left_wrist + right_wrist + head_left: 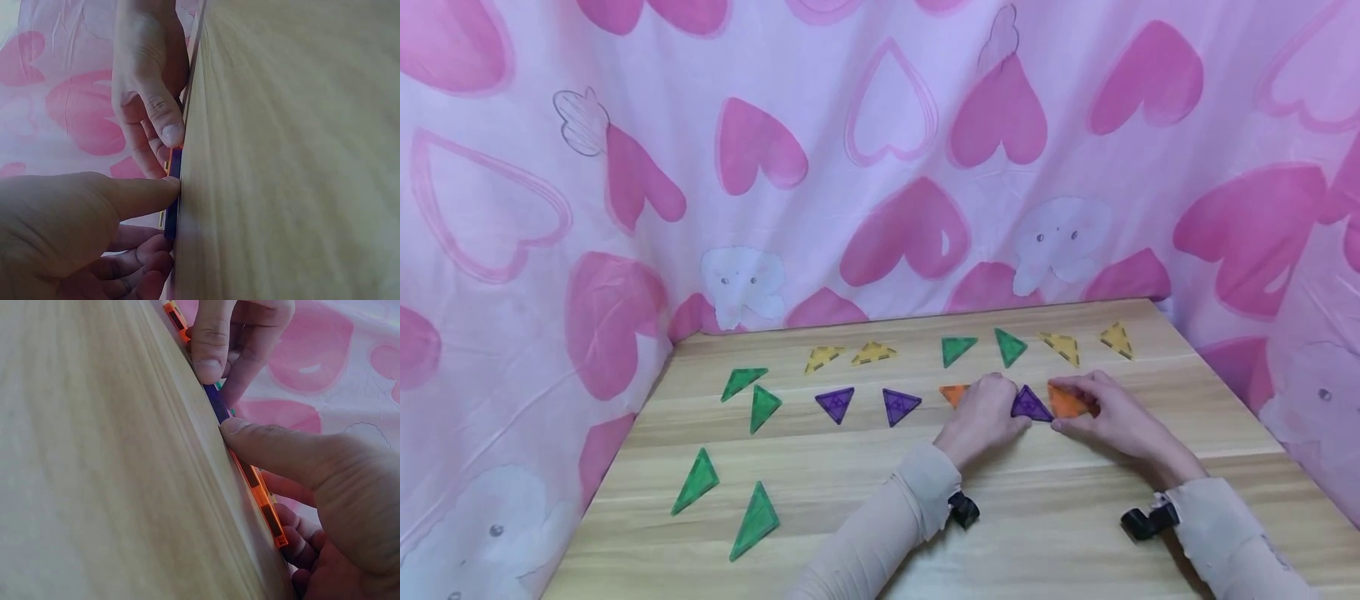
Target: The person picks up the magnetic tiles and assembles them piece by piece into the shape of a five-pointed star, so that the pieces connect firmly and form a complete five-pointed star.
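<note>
Head view: one purple-orange meeting between the hands, other tiles loose

Left hand [985,418]: thumb and fingers pinching a purple triangle [1032,405] at its right side, flat on the desk [1037,533]. Right hand [1116,418]: thumb and fingers pinching an orange triangle [1066,403] at its left. Edges of the two seem to meet between the hands; join partly covered, full contact not certain.

Done, by my reading: this one pairing, nearly, not yet released.

Left: the rest, it seems. Second orange piece [952,393] pokes out left of the left hand, partly hidden. Farther left, two purple tiles [900,406], a gap between them. Beyond the hands, two green tiles [958,349] and two yellow tiles [1062,347]. Beyond and left of the left hand, another yellow pair [874,353]; farthest left, four green pieces [756,522]. None of these looks joined.
</note>
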Available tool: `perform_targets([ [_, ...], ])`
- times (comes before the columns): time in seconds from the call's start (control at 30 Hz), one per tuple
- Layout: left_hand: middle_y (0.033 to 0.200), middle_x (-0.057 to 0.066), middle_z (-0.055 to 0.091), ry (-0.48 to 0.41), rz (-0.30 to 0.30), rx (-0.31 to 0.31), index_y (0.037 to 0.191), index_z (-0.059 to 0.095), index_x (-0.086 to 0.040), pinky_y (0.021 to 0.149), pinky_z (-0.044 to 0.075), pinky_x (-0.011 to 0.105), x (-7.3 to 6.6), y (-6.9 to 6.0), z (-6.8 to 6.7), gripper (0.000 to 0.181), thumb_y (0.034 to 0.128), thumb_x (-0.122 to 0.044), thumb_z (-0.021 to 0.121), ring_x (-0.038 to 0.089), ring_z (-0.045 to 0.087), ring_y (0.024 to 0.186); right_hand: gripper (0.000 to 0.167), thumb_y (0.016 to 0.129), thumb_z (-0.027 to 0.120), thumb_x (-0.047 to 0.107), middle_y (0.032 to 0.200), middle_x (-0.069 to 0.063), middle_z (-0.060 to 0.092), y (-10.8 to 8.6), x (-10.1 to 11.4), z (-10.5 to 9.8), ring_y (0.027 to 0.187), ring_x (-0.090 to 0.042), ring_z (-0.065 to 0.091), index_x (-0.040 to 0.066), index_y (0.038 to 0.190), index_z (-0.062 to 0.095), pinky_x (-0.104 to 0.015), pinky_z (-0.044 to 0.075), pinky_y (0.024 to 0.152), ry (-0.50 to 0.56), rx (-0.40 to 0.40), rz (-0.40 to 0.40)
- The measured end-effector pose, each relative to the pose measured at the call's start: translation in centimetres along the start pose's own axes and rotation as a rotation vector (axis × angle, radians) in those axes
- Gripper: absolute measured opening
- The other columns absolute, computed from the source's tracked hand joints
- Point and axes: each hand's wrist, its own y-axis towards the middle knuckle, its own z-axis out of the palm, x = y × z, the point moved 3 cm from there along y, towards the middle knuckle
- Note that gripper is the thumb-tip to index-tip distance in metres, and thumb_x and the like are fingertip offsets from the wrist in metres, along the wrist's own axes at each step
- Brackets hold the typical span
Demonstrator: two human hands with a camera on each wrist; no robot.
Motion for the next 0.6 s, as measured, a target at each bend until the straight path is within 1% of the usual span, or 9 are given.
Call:
perform_targets([
  [0.13,0.088,-0.008,0.063,0.012,0.002,-0.002,0.099,0.079,-0.018,0.065,0.045,0.022,0.04,0.05,-0.01,0.027,0.0980,-0.043,0.088,0.006,0.054,0.076,0.075,0.092,0.093,0.041,0.120,-0.009,0.060,0.05,0.13,-0.10,0.104,-0.025,0.052,0.016,0.157,0.065,-0.033,0.045,0.085,-0.002,0.005,0.000],
  [0.2,0.091,-0.008,0.065,0.009,0.004,0.002,0.104,0.081,-0.018,0.066,0.047,0.022,0.03,0.03,-0.03,0.025,0.0983,-0.042,0.088,0.006,0.056,0.078,0.075,0.092,0.093,0.041,0.119,-0.009,0.060,0.05,0.13,-0.10,0.104,-0.025,0.051,0.015,0.157,0.065,-0.033,0.045,0.085,0.000,0.007,-0.003],
  [0.3,0.102,-0.008,0.071,0.007,0.013,0.007,0.119,0.083,-0.020,0.076,0.053,0.020,-0.05,-0.01,-0.04,0.027,0.1002,-0.039,0.086,0.004,0.061,0.088,0.074,0.092,0.093,0.041,0.121,-0.009,0.060,0.07,0.01,-0.08,0.105,-0.025,0.051,0.016,0.156,0.065,-0.032,0.044,0.085,0.002,0.007,0.002],
  [0.37,0.111,-0.007,0.072,0.011,0.018,0.010,0.129,0.082,-0.021,0.083,0.056,0.021,-0.12,-0.07,-0.09,0.031,0.1020,-0.036,0.085,0.003,0.063,0.096,0.075,0.092,0.093,0.041,0.123,-0.010,0.060,0.07,-0.04,-0.07,0.106,-0.025,0.051,0.015,0.157,0.065,-0.034,0.044,0.087,0.004,0.009,0.004],
  [0.43,0.117,-0.006,0.073,0.019,0.018,0.016,0.135,0.080,-0.022,0.089,0.058,0.022,-0.17,-0.13,-0.08,0.034,0.1033,-0.034,0.083,0.003,0.065,0.103,0.075,0.092,0.093,0.042,0.124,-0.010,0.061,0.09,-0.12,-0.05,0.107,-0.026,0.052,0.016,0.156,0.065,-0.035,0.045,0.088,0.002,0.012,0.010],
  [0.6,0.124,-0.003,0.072,-0.012,0.003,0.037,0.139,0.077,-0.020,0.095,0.060,0.025,-0.16,-0.18,-0.15,0.034,0.1055,-0.027,0.080,0.007,0.068,0.109,0.075,0.092,0.093,0.044,0.127,-0.010,0.062,0.15,-0.21,-0.03,0.110,-0.026,0.054,0.016,0.156,0.065,-0.035,0.046,0.091,-0.002,0.019,0.009],
])
